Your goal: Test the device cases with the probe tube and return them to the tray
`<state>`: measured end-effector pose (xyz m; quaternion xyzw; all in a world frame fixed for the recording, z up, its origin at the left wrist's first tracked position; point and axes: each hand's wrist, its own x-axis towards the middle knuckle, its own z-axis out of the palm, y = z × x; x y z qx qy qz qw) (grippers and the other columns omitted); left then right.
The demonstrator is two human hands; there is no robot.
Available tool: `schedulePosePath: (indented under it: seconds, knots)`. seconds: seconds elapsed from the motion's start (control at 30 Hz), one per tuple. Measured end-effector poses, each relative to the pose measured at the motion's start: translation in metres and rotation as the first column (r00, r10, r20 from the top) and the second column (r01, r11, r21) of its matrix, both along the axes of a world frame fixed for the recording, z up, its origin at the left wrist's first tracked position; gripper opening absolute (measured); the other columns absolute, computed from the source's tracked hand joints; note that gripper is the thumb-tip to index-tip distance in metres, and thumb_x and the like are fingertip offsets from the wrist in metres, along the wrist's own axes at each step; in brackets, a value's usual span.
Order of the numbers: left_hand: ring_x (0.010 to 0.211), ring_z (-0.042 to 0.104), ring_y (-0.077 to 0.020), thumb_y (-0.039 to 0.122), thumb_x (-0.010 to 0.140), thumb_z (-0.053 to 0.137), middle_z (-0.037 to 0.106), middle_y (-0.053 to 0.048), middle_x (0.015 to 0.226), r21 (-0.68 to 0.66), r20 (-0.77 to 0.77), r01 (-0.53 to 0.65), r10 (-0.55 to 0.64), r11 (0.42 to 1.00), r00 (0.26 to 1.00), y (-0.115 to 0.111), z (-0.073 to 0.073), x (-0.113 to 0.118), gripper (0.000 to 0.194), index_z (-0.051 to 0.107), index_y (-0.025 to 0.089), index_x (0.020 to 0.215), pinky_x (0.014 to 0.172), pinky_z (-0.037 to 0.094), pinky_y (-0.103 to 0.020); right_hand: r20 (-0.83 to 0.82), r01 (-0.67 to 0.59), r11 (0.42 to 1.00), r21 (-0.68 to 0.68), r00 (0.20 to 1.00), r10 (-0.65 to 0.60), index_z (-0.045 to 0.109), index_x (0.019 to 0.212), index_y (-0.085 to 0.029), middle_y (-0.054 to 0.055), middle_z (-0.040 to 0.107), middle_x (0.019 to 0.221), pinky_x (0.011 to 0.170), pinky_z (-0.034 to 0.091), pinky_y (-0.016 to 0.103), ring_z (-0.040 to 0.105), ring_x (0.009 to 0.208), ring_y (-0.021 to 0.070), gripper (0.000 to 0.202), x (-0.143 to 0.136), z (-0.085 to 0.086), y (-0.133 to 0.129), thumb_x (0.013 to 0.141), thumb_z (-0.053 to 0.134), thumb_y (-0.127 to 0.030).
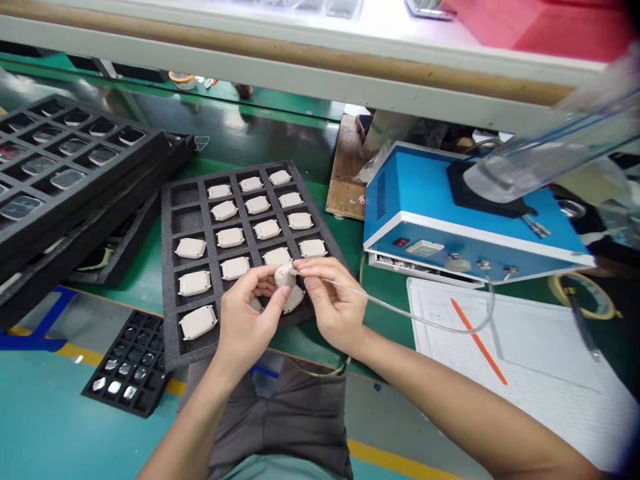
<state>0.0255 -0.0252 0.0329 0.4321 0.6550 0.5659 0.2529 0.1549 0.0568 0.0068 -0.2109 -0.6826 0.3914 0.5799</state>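
Note:
Over the near part of a black foam tray (173, 337), my left hand (251, 313) pinches a beige watch case (285, 275), tilted up on its edge. My right hand (337, 303) grips the end of a clear thin tube (390, 308), its tip touching or very close to the case's side. Fingers hide the exact contact. Rows of similar beige cases (194, 283) lie in the tray's compartments, and two compartments at the far left hold nothing. From my right hand the tube loops back to the front of a blue machine (430, 230).
Stacked foam trays (75, 193) with dark glass-like pieces stand at left. A smaller black tray (127, 363) sits lower down, beyond the bench edge. Papers (545, 347) with an orange stick (479, 340) lie at right, near a tape roll (585, 293). A shelf (300, 57) overhangs the back.

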Motion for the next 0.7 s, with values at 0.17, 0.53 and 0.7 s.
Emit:
schedulePosePath:
  seconds: [0.17, 0.53, 0.7]
  knots:
    - [0.078, 0.07, -0.0168, 0.026, 0.084, 0.078, 0.075, -0.003, 0.088, -0.004, 0.016, -0.006, 0.006, 1.0, 1.0, 0.002, 0.002, -0.002, 0.02, 0.075, 0.019, 0.103, 0.074, 0.058, -0.026, -0.003, 0.005, 1.0, 0.007, 1.0, -0.005, 0.076, 0.1, -0.025, 0.008, 0.079, 0.101, 0.088, 0.065, 0.04, 0.078, 0.098, 0.0214, 0.016, -0.002, 0.002, 0.003, 0.1, 0.061, -0.019]
    - [0.081, 0.07, -0.0154, 0.035, 0.081, 0.083, 0.075, -0.003, 0.092, -0.006, 0.032, -0.029, 0.03, 1.0, 0.999, 0.008, -0.004, -0.008, 0.032, 0.075, 0.019, 0.107, 0.079, 0.059, -0.024, -0.035, -0.022, 0.999, 0.031, 0.999, 0.023, 0.074, 0.097, -0.025, 0.008, 0.08, 0.101, 0.09, 0.066, 0.038, 0.077, 0.098, 0.0201, 0.014, -0.009, 0.002, 0.012, 0.102, 0.06, -0.024]
    - [0.082, 0.072, -0.0164, 0.037, 0.079, 0.084, 0.076, -0.004, 0.094, -0.011, 0.029, -0.043, 0.043, 0.999, 0.999, 0.009, -0.004, -0.009, 0.036, 0.074, 0.018, 0.108, 0.08, 0.06, -0.025, -0.011, -0.015, 0.999, 0.042, 1.0, 0.016, 0.073, 0.096, -0.025, 0.007, 0.08, 0.1, 0.089, 0.066, 0.038, 0.077, 0.097, 0.0203, 0.014, -0.008, 0.004, 0.013, 0.102, 0.06, -0.025]
